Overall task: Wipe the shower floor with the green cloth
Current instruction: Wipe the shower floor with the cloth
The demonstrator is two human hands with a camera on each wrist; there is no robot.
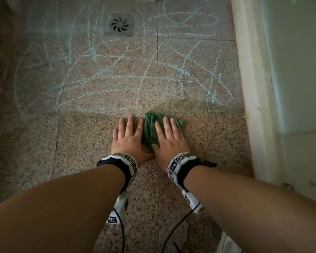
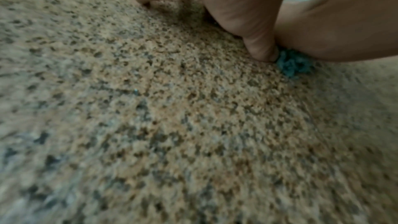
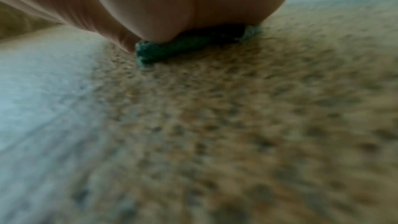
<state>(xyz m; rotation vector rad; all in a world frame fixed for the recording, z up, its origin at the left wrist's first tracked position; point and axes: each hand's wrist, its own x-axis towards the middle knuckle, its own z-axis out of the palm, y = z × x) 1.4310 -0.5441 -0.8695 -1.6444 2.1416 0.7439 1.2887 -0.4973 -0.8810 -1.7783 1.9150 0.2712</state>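
Observation:
The green cloth (image 1: 150, 128) lies bunched on the speckled granite shower floor (image 1: 91, 143). My right hand (image 1: 169, 137) lies flat on top of the cloth, fingers straight, pressing it down. My left hand (image 1: 128, 136) lies flat on the bare floor just left of the cloth, its index finger along the cloth's edge. In the left wrist view the left thumb (image 2: 260, 47) touches the floor beside a bit of cloth (image 2: 290, 65). In the right wrist view the cloth (image 3: 172, 48) shows under the right palm (image 3: 183, 6). Pale blue chalk scribbles (image 1: 117, 70) cover the floor ahead.
A square metal drain (image 1: 119, 24) sits at the far middle of the floor. A pale raised curb (image 1: 252, 88) runs along the right side. Black cables (image 1: 173, 232) trail from the wrist bands near the bottom.

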